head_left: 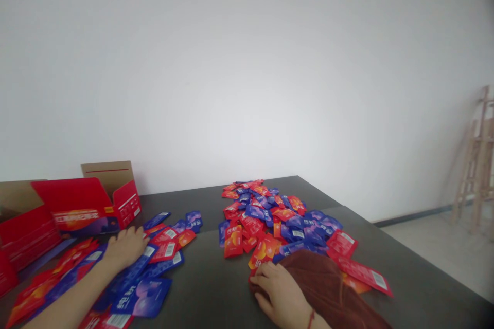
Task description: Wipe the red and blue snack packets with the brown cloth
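My left hand [125,247] lies palm down over the left heap of flat sachets, fingers stretched forward. A blue-purple sachet [142,296] lies near it, and red ones with white labels [165,252] spread just past its fingertips. My right hand [280,290] is at the near edge of the middle heap, its fingers bent over a red sachet [253,276] that is mostly hidden. An orange-red sachet [266,248] lies just beyond those fingers. Beside the right hand is a brown velvety cloth [320,280].
An open red carton [83,205] stands at the back left, with another red carton [29,236] nearer. Red and blue sachets [266,211] are heaped across the dark table [208,267]. A white wall rises behind, and a wooden rack [478,164] stands at the right.
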`<state>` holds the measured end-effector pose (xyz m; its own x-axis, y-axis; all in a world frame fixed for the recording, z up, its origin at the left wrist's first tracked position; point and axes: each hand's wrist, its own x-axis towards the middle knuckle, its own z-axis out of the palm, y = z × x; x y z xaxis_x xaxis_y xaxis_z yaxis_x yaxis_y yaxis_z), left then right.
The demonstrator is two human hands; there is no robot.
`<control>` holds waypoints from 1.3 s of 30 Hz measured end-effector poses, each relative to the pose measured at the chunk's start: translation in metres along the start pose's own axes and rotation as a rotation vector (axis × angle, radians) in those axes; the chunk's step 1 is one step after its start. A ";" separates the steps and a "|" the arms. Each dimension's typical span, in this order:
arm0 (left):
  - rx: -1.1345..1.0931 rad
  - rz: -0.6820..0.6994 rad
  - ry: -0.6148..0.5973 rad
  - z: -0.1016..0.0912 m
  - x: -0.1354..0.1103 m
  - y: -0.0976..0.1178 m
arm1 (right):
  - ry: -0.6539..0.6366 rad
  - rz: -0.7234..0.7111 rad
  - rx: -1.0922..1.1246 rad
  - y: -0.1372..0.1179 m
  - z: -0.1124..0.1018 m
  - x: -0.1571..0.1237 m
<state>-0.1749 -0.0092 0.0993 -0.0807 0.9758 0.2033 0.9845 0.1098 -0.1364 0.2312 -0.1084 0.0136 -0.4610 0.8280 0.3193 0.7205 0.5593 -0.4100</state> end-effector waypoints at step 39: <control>-0.481 1.070 -0.229 0.002 -0.108 0.187 | 0.065 0.591 -0.471 0.072 -0.081 -0.063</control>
<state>0.0177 -0.0933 0.0505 0.8378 0.5454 0.0235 0.5225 -0.8135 0.2554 0.3543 -0.1234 0.0330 0.0910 0.9723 0.2152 0.9900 -0.0650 -0.1250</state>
